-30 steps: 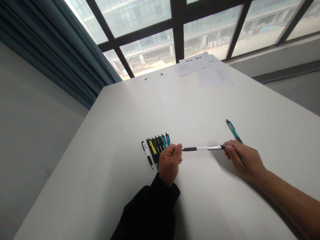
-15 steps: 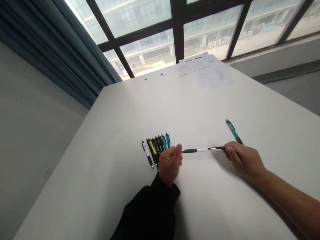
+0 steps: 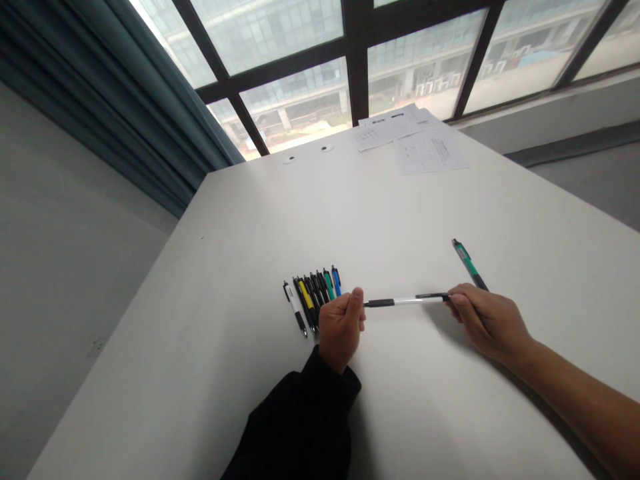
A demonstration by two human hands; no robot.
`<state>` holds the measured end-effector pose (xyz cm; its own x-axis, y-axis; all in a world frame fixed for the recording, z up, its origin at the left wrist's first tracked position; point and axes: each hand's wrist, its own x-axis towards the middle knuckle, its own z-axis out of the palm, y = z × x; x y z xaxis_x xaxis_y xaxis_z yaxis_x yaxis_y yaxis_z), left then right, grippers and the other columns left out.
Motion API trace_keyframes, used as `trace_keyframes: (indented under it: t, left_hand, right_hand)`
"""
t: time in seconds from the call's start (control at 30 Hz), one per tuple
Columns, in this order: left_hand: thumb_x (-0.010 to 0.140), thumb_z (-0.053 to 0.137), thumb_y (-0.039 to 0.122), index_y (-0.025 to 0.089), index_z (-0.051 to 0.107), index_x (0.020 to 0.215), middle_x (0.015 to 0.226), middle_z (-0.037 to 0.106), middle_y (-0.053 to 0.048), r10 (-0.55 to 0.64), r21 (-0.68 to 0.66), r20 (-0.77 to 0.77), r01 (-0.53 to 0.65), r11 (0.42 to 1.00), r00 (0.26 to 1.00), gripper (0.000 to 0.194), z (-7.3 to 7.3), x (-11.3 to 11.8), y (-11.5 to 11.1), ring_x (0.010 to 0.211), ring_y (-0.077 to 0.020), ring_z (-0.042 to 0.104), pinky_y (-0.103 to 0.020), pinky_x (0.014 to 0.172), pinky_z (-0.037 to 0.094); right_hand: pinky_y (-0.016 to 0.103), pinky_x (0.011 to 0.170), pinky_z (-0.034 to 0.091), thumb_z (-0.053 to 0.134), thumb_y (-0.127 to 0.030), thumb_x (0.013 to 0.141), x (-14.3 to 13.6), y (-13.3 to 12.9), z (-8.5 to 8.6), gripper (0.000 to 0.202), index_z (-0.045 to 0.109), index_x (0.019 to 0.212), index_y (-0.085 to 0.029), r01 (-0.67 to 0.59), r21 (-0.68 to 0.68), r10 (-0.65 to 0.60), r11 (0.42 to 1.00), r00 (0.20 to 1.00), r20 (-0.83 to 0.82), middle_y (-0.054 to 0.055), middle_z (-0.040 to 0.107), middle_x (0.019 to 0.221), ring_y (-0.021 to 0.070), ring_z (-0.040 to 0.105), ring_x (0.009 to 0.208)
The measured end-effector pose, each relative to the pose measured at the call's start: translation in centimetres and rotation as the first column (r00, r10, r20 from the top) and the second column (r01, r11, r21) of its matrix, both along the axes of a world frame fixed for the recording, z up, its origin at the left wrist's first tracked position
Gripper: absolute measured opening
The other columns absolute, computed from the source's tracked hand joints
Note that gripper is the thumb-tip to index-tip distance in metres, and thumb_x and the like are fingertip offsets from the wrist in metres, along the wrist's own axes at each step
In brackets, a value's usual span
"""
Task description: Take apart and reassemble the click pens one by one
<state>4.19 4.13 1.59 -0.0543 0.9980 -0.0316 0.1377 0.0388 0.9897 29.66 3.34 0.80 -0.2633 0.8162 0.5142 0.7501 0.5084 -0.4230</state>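
A white pen with a dark grip stretches nearly level between my two hands. My left hand is closed around its dark tip end, thumb on top. At its black clip end, my right hand pinches it. Just left of and behind my left hand lies a row of several pens, among them a white pen, a yellow pen and a blue pen. Beyond my right hand a green pen lies on the table, its lower end partly hidden.
The white table reaches back to a window. Loose printed papers lie at its far edge, with two small white oval pieces to their left. A blue curtain hangs at the left.
The white pen has turned slightly about its length, so its clip shows further toward the far side. Both hands have stayed in place.
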Motion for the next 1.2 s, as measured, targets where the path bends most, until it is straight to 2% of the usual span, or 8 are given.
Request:
trace_keyframes:
  t: [0.47,0.77,0.93,1.2]
  left_hand:
    - [0.091,0.052,0.065,0.018,0.049,0.056,0.045,0.044,0.005,0.019,-0.016,0.009,-0.019,1.0,1.0,0.059,0.04,0.17,0.02,0.04,-0.0067,0.039,-0.02,0.042,0.031]
    - [0.089,0.058,0.062,0.016,0.054,0.062,0.053,0.055,0.002,0.03,-0.029,0.052,-0.028,0.999,0.998,0.053,0.01,0.26,0.18,0.044,-0.0067,0.047,-0.019,0.045,0.038]
    - [0.091,0.054,0.063,0.018,0.051,0.057,0.045,0.046,0.005,0.006,-0.044,0.019,-0.006,0.999,1.0,0.057,-0.03,0.04,0.05,0.039,-0.0063,0.039,-0.02,0.041,0.031]
    - [0.091,0.049,0.067,0.019,0.044,0.046,0.039,0.04,0.004,-0.004,-0.026,-0.034,0.004,1.0,0.999,0.066,-0.02,0.04,0.01,0.036,-0.0072,0.037,-0.023,0.042,0.032]
  right_hand:
    - [0.024,0.047,0.041,0.036,-0.028,0.105,0.04,-0.15,-0.13,0.034,0.054,0.076,-0.022,-0.001,-0.018,0.002,1.0,1.0,0.006,-0.003,0.059,0.056,0.0119,0.057,0.044]
    - [0.025,0.048,0.04,0.037,-0.03,0.103,0.02,-0.21,-0.07,0.033,0.052,0.074,-0.023,0.0,-0.065,-0.001,0.998,1.0,-0.017,-0.002,0.059,0.056,0.0133,0.056,0.044]
    - [0.026,0.049,0.039,0.037,-0.029,0.102,0.04,-0.25,0.02,0.033,0.049,0.072,-0.024,0.009,-0.098,-0.012,0.995,1.0,-0.028,-0.002,0.057,0.055,0.0139,0.054,0.045]
    - [0.026,0.046,0.038,0.032,-0.036,0.105,0.06,-0.12,0.15,0.042,0.049,0.068,-0.024,-0.007,-0.027,0.007,1.0,1.0,0.016,-0.002,0.055,0.051,0.0137,0.052,0.041]
